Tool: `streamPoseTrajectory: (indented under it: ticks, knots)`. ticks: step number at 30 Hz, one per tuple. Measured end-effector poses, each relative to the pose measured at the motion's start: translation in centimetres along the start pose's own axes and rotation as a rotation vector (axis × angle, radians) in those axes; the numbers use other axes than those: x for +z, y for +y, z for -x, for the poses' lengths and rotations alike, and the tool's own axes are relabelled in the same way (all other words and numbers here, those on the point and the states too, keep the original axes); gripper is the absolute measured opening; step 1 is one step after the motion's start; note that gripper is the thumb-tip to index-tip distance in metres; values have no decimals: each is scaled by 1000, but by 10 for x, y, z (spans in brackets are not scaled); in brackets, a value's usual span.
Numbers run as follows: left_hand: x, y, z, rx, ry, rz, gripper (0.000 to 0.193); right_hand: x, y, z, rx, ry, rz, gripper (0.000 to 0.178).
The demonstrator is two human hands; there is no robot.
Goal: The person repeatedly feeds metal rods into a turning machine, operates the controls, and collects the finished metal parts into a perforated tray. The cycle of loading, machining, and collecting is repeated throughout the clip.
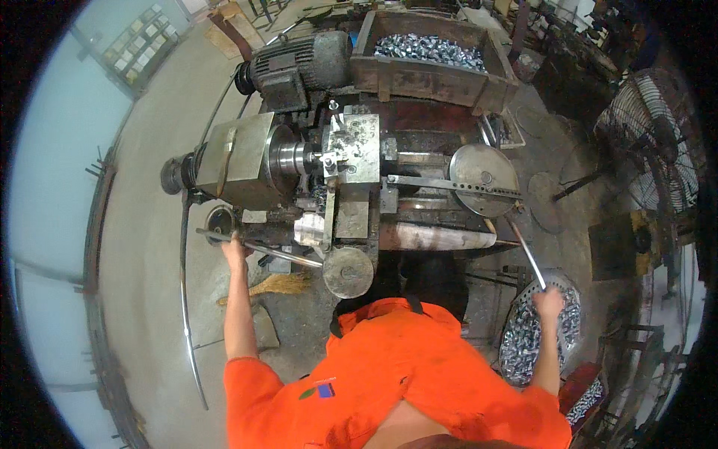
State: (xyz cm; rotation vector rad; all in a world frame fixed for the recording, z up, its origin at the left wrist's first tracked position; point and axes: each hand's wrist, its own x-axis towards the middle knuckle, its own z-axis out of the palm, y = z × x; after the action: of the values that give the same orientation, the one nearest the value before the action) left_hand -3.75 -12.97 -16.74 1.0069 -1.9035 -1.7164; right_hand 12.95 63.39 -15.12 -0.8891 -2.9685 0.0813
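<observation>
My left hand (235,251) is closed around a long metal lever (280,256), which runs to a round metal disc (348,273) at the front of a lathe. Out to the right, my right hand (549,301) grips the end of a second metal lever (527,251) that slants down from the machine. Between and beyond my hands are the lathe's spindle (288,159) and a worn metal tool block (354,150). A flat perforated bar (426,182) links the block side to a larger disc (485,176). Whether a workpiece sits in the spindle is too small to tell.
A wooden box (426,86) of small shiny metal parts stands behind the lathe, beside a grimy motor (299,63). By my right hand is a round pan (508,359) holding similar parts. A broom (277,286) lies at lower left; a large fan (647,138) stands right.
</observation>
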Motion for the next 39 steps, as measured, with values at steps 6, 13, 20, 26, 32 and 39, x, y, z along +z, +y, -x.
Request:
streamPoseTrajectory:
  ticks: [6,13,20,26,32,39]
  knots:
    - [3,-15,-13,89,23,19,21,-13,-60,76,90,-95,-455,29]
    - [10,5,4,57,18,-26,30,-8,-73,90,163,-110,-420,30]
    - [11,23,19,10,-68,-25,28,13,-63,95,54,-64,-424,20]
    - [1,15,3,-22,-51,-187,29,15,-24,50,5,-16,-235,56]
    - [-23,-35,-34,52,-53,-135,31,5,26,-88,-93,50,200,56]
    - [-4,-8,-10,-8,-149,-94,41,16,12,-167,93,301,244,61]
